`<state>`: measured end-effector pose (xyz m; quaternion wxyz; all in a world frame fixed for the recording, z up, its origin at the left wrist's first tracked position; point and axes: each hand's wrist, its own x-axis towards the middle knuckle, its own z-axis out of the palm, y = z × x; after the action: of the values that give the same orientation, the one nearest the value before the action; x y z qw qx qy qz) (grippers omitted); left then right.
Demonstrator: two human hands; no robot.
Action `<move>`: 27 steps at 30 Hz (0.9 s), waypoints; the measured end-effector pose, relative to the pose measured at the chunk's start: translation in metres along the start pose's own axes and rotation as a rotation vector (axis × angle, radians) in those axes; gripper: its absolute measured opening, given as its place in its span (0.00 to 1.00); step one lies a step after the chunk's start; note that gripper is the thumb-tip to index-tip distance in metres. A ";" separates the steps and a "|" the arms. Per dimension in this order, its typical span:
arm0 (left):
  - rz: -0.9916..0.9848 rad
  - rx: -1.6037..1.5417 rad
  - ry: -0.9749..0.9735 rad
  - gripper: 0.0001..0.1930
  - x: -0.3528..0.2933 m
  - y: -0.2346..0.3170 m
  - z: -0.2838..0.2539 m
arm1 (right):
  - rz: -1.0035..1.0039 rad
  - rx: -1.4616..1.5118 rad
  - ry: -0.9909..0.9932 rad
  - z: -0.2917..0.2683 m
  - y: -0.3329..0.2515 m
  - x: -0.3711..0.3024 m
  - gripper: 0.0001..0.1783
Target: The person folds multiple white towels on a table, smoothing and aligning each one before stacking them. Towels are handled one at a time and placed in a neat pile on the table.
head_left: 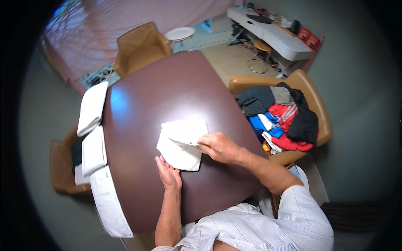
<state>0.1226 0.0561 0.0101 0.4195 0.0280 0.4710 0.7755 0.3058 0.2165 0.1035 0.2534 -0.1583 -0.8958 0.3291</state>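
A white cloth (181,161), folded into a compact piece, lies on the brown table (146,96) in front of me. My right hand (220,147) pinches it at its right side, where part of the upper layer is drawn up into a fold. At its lower left edge rests my left hand (169,173), fingers extended and palm turned up toward the cloth. The left fingertips touch or lie just beside the edge; I cannot tell which.
Folded white cloths (94,148) line the table's left edge, some overhanging it. To the right, a tan armchair (321,115) holds a pile of mixed clothes (278,115). Another tan armchair (140,46) and a round white side table (180,33) stand beyond; a white desk (289,48) is far right.
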 end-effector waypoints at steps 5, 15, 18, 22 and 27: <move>0.030 0.073 0.060 0.30 -0.025 -0.001 -0.044 | 0.366 0.309 0.050 0.062 -0.013 -0.043 0.06; 0.351 0.139 0.050 0.15 0.004 0.061 -0.084 | 0.503 0.753 0.528 -0.023 0.043 -0.055 0.07; 0.329 0.302 0.090 0.15 0.002 0.107 -0.095 | 0.615 0.805 0.561 -0.039 0.069 -0.078 0.07; 0.818 1.216 0.365 0.18 0.015 0.099 -0.127 | 0.692 0.192 0.592 -0.005 0.098 -0.105 0.09; 0.873 1.335 0.002 0.15 -0.027 0.041 -0.088 | 0.340 -0.212 0.383 0.021 0.036 -0.121 0.12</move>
<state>0.0760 -0.0330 0.0022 -0.0280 0.4549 0.7828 0.4238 0.3973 0.1777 0.0229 0.3411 -0.3915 -0.8216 0.2353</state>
